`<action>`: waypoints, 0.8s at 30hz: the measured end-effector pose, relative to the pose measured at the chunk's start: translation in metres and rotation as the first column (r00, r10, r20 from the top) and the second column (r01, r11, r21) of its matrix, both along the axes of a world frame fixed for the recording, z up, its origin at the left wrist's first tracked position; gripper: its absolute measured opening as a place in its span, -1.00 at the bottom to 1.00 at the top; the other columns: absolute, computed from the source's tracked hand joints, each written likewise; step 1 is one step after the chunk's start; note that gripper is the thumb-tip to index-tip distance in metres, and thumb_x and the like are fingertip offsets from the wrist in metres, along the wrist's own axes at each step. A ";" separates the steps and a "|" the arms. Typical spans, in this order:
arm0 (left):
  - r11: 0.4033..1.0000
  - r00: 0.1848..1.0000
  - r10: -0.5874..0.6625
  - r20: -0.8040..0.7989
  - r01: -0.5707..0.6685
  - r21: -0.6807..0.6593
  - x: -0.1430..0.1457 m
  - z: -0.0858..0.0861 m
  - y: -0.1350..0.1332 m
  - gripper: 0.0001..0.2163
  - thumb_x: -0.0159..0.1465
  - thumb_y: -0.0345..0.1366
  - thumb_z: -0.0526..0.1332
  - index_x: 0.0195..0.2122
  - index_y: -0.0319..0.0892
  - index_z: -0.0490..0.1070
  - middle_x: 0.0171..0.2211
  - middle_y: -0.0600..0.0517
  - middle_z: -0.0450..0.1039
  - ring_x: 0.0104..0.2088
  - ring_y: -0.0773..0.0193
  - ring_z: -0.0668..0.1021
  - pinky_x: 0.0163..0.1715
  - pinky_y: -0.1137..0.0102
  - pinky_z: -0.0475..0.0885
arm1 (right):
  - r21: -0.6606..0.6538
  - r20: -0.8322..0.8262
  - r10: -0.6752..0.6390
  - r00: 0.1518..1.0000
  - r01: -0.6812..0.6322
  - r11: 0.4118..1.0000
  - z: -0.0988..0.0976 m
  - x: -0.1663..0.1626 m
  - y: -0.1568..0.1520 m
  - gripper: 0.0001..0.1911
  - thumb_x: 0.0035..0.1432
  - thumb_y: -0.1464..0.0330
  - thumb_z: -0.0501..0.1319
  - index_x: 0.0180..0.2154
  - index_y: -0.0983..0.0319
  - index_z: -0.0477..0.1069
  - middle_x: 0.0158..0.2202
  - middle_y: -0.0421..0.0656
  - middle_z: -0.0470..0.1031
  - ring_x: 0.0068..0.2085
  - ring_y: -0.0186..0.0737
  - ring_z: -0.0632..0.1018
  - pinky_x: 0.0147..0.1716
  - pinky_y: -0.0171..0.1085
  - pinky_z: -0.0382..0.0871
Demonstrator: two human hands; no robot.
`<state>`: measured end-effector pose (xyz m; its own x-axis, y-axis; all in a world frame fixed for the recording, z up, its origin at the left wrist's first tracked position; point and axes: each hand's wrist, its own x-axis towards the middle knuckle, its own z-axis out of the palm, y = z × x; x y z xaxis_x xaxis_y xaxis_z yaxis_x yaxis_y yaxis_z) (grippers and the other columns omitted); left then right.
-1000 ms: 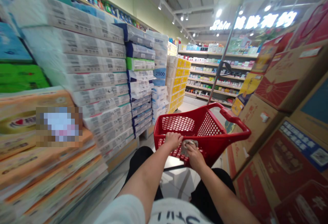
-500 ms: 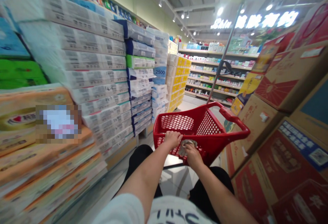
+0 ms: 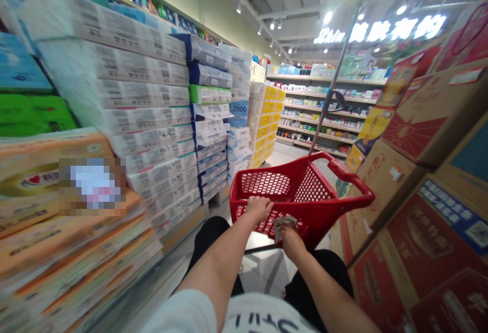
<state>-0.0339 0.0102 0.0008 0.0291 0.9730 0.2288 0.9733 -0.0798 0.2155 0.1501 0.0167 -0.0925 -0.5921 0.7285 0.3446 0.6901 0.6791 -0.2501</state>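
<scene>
In front of me stands a red plastic shopping cart with perforated sides and a curved handle at the right. My left hand is closed over the near top rim of its basket. Lower down and to the right, my right hand holds a crumpled greyish cloth against the outside of the near wall. The cloth and the wrist cover most of that hand's fingers. Both of my forearms reach forward between my bent knees, which are in black trousers.
Tall stacks of wrapped tissue packs line the left, with orange packs nearest me. Cardboard cartons are piled close on the right. Behind the cart are yellow-and-white boxes, a slanting metal pole and stocked shelves.
My right hand has moved slightly down and right with the cloth along the cart's wall, its wrist turned. My left hand stays on the rim. The view has shifted a little.
</scene>
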 end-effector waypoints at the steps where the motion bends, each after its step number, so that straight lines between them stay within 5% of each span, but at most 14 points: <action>1: 1.000 1.000 -0.003 0.003 0.003 0.004 0.000 0.000 0.000 -0.61 0.38 -0.06 -0.12 -0.25 -0.08 0.46 -0.21 -0.01 0.53 -0.14 0.14 0.49 -0.10 0.23 0.21 | 0.002 -0.001 -0.002 1.000 0.002 1.000 0.000 0.001 0.001 -0.62 0.03 0.58 0.06 -0.18 0.28 0.55 -0.03 0.02 0.50 0.07 -0.03 0.43 0.10 -0.15 0.28; 6: 1.000 1.000 -0.003 0.003 0.002 0.010 0.000 0.000 0.000 -0.62 0.38 -0.08 -0.12 -0.26 -0.08 0.46 -0.22 0.00 0.54 -0.14 0.14 0.49 -0.11 0.23 0.22 | 0.106 -0.080 -0.010 0.997 0.018 0.994 0.006 0.003 0.002 -0.54 0.02 0.61 0.03 -0.09 0.26 0.51 0.04 -0.02 0.44 0.13 -0.09 0.36 0.13 -0.17 0.24; 24: 1.000 0.999 0.018 -0.036 -0.018 -0.012 0.001 0.008 -0.005 -0.61 0.38 -0.09 -0.13 -0.26 -0.07 0.46 -0.21 -0.04 0.54 -0.14 0.13 0.51 -0.14 0.25 0.22 | 0.091 -0.056 -0.092 0.994 0.097 0.991 0.009 0.004 0.001 -0.60 0.01 0.59 0.04 -0.21 0.23 0.55 -0.04 -0.03 0.48 0.04 -0.06 0.44 0.01 -0.24 0.32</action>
<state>-0.0326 0.0053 0.0090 0.0198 0.9763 0.2155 0.9816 -0.0599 0.1812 0.1543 0.0175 -0.0836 -0.5021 0.7435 0.4417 0.7400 0.6337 -0.2255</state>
